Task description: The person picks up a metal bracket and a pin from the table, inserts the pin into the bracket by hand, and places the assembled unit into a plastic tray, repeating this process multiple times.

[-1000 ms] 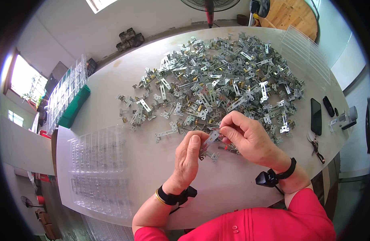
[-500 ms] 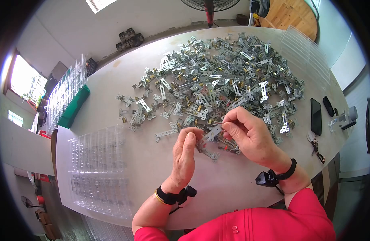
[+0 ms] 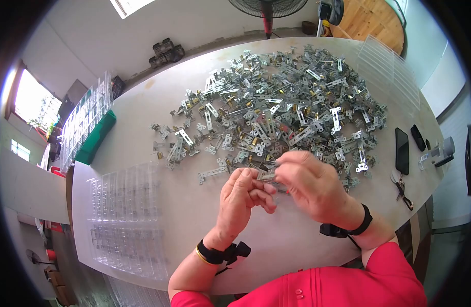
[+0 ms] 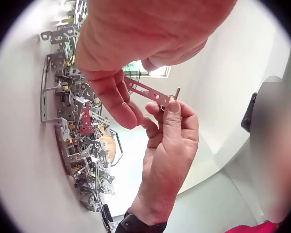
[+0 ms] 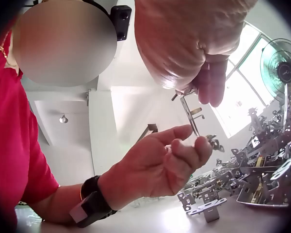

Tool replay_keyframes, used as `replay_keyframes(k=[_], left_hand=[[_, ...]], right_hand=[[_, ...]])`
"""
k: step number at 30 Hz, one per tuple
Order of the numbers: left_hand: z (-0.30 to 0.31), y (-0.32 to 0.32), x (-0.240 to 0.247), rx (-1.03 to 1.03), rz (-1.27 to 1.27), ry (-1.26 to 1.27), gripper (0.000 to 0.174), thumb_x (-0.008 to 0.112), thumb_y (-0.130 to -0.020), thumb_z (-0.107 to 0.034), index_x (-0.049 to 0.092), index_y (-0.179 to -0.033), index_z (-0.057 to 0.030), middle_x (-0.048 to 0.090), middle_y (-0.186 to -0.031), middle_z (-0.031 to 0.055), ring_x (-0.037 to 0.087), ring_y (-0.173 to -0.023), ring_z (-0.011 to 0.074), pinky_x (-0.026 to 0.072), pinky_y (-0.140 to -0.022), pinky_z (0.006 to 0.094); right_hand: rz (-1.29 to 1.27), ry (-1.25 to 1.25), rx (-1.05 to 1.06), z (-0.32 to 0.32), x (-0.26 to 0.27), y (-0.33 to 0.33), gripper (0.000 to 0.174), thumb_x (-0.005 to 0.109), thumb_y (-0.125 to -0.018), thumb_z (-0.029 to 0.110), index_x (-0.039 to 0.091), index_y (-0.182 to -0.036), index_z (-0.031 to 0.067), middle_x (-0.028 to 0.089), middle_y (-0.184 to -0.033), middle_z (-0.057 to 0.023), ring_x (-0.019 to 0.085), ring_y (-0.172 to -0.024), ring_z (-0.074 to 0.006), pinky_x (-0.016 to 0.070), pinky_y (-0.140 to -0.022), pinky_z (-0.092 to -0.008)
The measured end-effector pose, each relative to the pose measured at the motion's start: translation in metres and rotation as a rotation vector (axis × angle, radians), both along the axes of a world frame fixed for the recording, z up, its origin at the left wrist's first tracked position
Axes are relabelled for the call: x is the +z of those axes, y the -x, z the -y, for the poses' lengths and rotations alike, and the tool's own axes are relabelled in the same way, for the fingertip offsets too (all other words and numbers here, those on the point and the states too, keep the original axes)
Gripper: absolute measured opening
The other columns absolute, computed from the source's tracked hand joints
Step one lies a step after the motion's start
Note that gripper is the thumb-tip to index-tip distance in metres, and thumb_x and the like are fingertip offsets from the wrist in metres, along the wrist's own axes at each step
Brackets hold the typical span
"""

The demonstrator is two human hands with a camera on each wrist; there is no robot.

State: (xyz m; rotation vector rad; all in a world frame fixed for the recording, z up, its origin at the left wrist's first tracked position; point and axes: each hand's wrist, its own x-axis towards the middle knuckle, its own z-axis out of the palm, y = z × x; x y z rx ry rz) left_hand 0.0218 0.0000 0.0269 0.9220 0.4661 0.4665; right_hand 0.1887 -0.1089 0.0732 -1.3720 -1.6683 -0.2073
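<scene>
1. in the head view, i see the left hand (image 3: 234,204) and the right hand (image 3: 317,187) close together, at the near side of a wide heap of silvery and brass-coloured metal brackets (image 3: 292,107), on a pale table with curved edge (image 3: 133,128).
2. one narrow silvery metal bracket with cut-out holes (image 3: 266,176) is between these hands, lifted above the table; the right fingers partly hide it from me.
3. at the left side of the table lie clear plastic trays with ribbed compartments (image 3: 124,194); at the right side, a flat black phone (image 3: 402,150) is near a small cutter with dark handles (image 3: 401,187).
4. in the left wrist view, the right hand pinches one end of the bracket under its thumb, just beside a thin metal pin (image 4: 177,93). the other end reaches the left fingers; how they press, this view cannot tell me.
5. in the right wrist view, the bracket stands steeply, a little tilted. its lower end is clamped between left thumb and bent fingers.
</scene>
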Motion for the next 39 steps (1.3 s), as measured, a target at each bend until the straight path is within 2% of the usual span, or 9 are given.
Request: replay_keyframes(k=[2, 6, 8, 14, 17, 20, 23, 33, 39], left_hand=[[-0.004, 0.0, -0.004, -0.016, 0.102, 0.064, 0.027, 0.042, -0.11, -0.027, 0.049, -0.116, -0.0017, 0.065, -0.095, 0.0146, 0.07, -0.076, 0.0222, 0.0586, -0.062, 0.0355], [-0.007, -0.001, -0.002, 0.037, 0.148, 0.186, 0.021, 0.045, -0.109, -0.022, 0.048, -0.12, -0.0038, 0.067, -0.101, 0.0142, 0.071, -0.087, 0.023, 0.0594, -0.074, 0.0373], [-0.008, 0.0, -0.004, 0.06, 0.152, 0.18, 0.018, 0.05, -0.107, -0.018, 0.048, -0.121, -0.0062, 0.068, -0.103, 0.0121, 0.071, -0.09, 0.0223, 0.0582, -0.08, 0.0365], [-0.011, 0.002, -0.005, 0.129, 0.198, 0.151, 0.02, 0.056, -0.104, -0.012, 0.05, -0.122, -0.0086, 0.065, -0.1, 0.0086, 0.064, -0.087, 0.0179, 0.0552, -0.076, 0.0331], [-0.01, 0.002, -0.002, 0.116, 0.173, 0.085, 0.021, 0.057, -0.103, -0.011, 0.05, -0.123, -0.0078, 0.063, -0.099, 0.0065, 0.062, -0.083, 0.0154, 0.054, -0.071, 0.0311], [-0.008, 0.002, -0.002, 0.055, 0.137, -0.011, 0.022, 0.059, -0.102, -0.012, 0.051, -0.122, -0.0065, 0.063, -0.1, 0.0053, 0.06, -0.076, 0.0135, 0.0505, -0.062, 0.0278], [-0.002, -0.001, -0.001, 0.032, 0.113, -0.072, 0.025, 0.061, -0.101, -0.015, 0.051, -0.121, -0.0042, 0.063, -0.099, 0.0053, 0.057, -0.064, 0.0126, 0.0433, -0.05, 0.0246], [0.003, 0.0, -0.005, 0.071, 0.069, -0.3, 0.023, 0.06, -0.102, -0.006, 0.051, -0.123, -0.0019, 0.058, -0.094, 0.0035, 0.055, -0.069, 0.0096, 0.0462, -0.058, 0.0225], [0.006, 0.0, -0.005, 0.124, 0.003, -0.444, 0.026, 0.062, -0.1, -0.002, 0.051, -0.123, -0.0031, 0.057, -0.092, 0.0008, 0.055, -0.073, 0.0066, 0.0466, -0.063, 0.0207]], right_hand=[[0.012, 0.075, 0.119, 0.006, 0.0, 0.006, 0.023, 0.069, -0.082, 0.002, 0.065, -0.104, 0.0044, 0.062, -0.111, -0.0114, 0.068, -0.086, -0.028, 0.0573, -0.07, -0.0339], [0.066, 0.275, 0.228, 0.014, 0.006, 0.017, 0.02, 0.068, -0.084, 0.009, 0.066, -0.104, 0.0045, 0.063, -0.112, -0.0133, 0.066, -0.1, -0.0274, 0.0558, -0.083, -0.039], [0.156, 0.193, 0.241, 0.012, 0.001, 0.021, 0.02, 0.069, -0.083, 0.01, 0.067, -0.102, 0.0049, 0.063, -0.113, -0.0138, 0.066, -0.103, -0.0278, 0.0552, -0.084, -0.0394], [0.244, 0.215, 0.312, 0.012, 0.004, 0.024, 0.016, 0.07, -0.081, 0.009, 0.068, -0.097, 0.008, 0.063, -0.116, -0.0116, 0.063, -0.11, -0.0278, 0.053, -0.086, -0.0382], [-0.03, 0.249, 0.342, 0.013, 0.009, 0.021, 0.012, 0.07, -0.086, 0.008, 0.067, -0.097, 0.0088, 0.067, -0.103, -0.0092, 0.067, -0.096, -0.0277, 0.0539, -0.076, -0.0381], [-0.27, 0.265, 0.063, 0.011, 0.009, 0.016, 0.006, 0.067, -0.095, 0.011, 0.061, -0.096, 0.0078, 0.064, -0.074, -0.0115, 0.065, -0.063, -0.0337, 0.0491, -0.053, -0.041], [-0.27, 0.356, -0.024, 0.012, 0.01, 0.012, 0.006, 0.065, -0.096, 0.011, 0.06, -0.095, 0.0081, 0.064, -0.072, -0.0116, 0.065, -0.061, -0.0333, 0.0486, -0.052, -0.0415], [-0.268, 0.391, -0.038, 0.011, 0.005, 0.011, 0.006, 0.064, -0.096, 0.011, 0.059, -0.095, 0.0079, 0.064, -0.07, -0.0127, 0.067, -0.062, -0.0337, 0.0488, -0.051, -0.0424], [-0.241, 0.418, -0.031, 0.012, 0.003, 0.01, 0.008, 0.066, -0.096, 0.008, 0.06, -0.101, 0.0059, 0.066, -0.074, -0.0124, 0.068, -0.063, -0.0309, 0.0493, -0.054, -0.0376]])
